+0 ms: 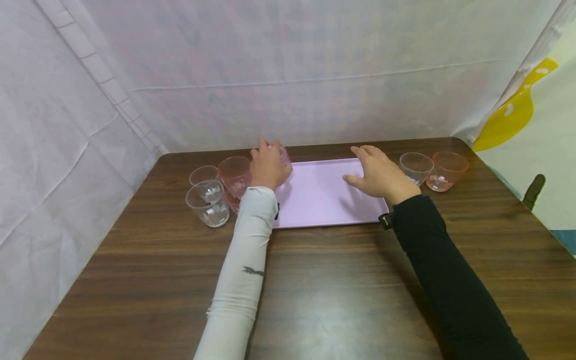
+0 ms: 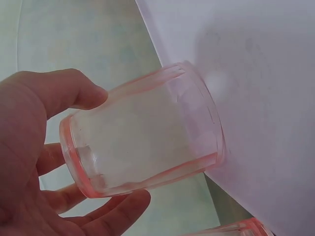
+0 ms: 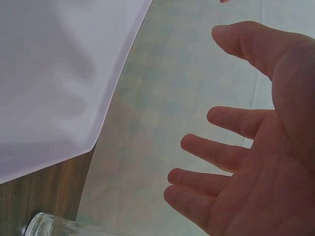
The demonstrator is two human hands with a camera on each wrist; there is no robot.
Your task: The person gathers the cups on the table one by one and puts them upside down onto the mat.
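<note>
My left hand grips a pink see-through cup at the far left corner of a flat pink tray. In the left wrist view the thumb and fingers curl round the pink cup, which is tilted with its rim against the tray. My right hand hovers over the tray's right part, holding nothing. In the right wrist view its fingers are spread and relaxed beside the tray's corner.
Left of the tray stand two clear cups and a pink cup. Right of it stand a clear cup and a pink cup. White cloth walls close the brown wooden table at back and left.
</note>
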